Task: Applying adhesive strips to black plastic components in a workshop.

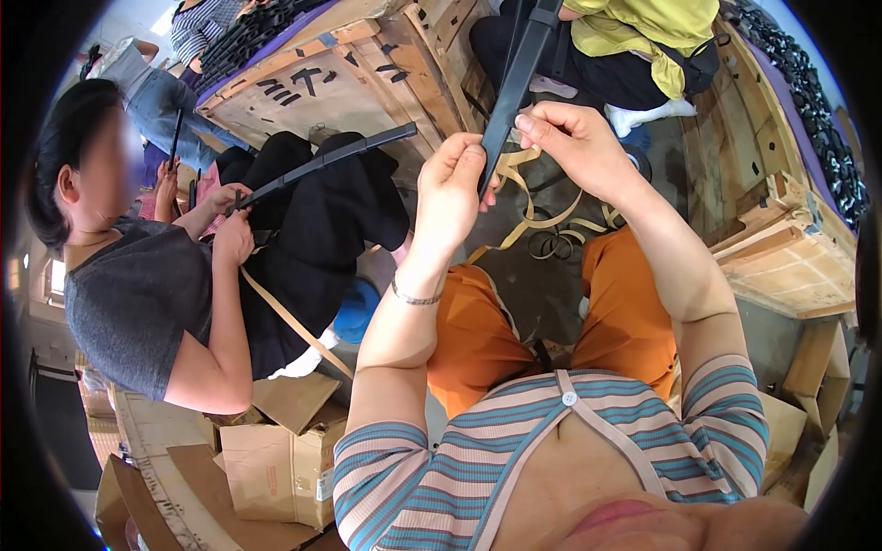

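A long black wiper blade [520,87] rises steeply in front of me, its upper end running out of the picture. My left hand [452,180] is closed round its lower end, thumb on top. Beside the blade's right edge, my right hand [574,147] is closed with thumb and forefinger pinched together. What lies between those fingertips is too small to make out. A loose tan strip [528,223] hangs in curls just under both hands, down between my knees. Thin black loops [549,244] lie near it.
At left a seated co-worker holds another black blade [335,163], with a tan strip [289,317] trailing down. Wooden crates [432,69] stand ahead and a wooden box [790,253] at right. Black parts [808,110] are heaped at far right. Cardboard boxes [276,473] lie at lower left.
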`<state>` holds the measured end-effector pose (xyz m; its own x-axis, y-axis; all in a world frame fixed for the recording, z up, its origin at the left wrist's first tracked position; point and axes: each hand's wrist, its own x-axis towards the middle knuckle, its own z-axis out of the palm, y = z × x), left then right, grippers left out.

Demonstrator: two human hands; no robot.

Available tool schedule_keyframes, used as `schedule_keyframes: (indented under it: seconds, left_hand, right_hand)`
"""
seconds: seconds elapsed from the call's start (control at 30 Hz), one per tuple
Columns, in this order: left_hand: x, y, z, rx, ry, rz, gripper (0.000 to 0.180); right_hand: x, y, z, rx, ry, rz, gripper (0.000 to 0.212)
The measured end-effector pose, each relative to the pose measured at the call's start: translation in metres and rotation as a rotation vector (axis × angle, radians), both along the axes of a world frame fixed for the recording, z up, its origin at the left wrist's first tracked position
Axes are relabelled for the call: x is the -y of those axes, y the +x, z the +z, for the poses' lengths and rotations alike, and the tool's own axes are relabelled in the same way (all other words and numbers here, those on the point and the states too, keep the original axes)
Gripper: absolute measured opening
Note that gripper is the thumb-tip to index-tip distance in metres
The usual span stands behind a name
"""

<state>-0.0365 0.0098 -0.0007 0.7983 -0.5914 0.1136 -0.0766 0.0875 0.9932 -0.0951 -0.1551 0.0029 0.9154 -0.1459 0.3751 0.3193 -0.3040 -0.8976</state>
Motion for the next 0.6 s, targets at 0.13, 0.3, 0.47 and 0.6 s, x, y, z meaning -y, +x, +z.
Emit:
schedule_keyframes:
  seconds: [0.13, 0.3, 0.47, 0.6]
  left_hand:
    - [-0.0002, -0.0009, -0.0003, 0.004, 0.003, 0.002, 0.022]
    - [-0.0001, -0.0010, -0.0009, 0.006, -0.008, -0.008, 0.021]
    - [0.0001, -0.0001, -0.0012, 0.005, -0.028, -0.018, 0.020]
    - [0.0006, -0.0012, -0.0011, -0.011, -0.036, -0.021, 0.020]
  right_hand:
    - [-0.0010, -0.0009, 0.0002, -0.028, 0.011, 0.045, 0.027]
    - [-0.0013, 0.0008, -0.0021, -0.014, -0.019, 0.005, 0.027]
    - [-0.0007, 0.0012, -0.0025, 0.028, 0.000, -0.015, 0.029]
    - [-0.0006, 0.0004, -0.0025, -0.045, -0.018, -0.013, 0.025]
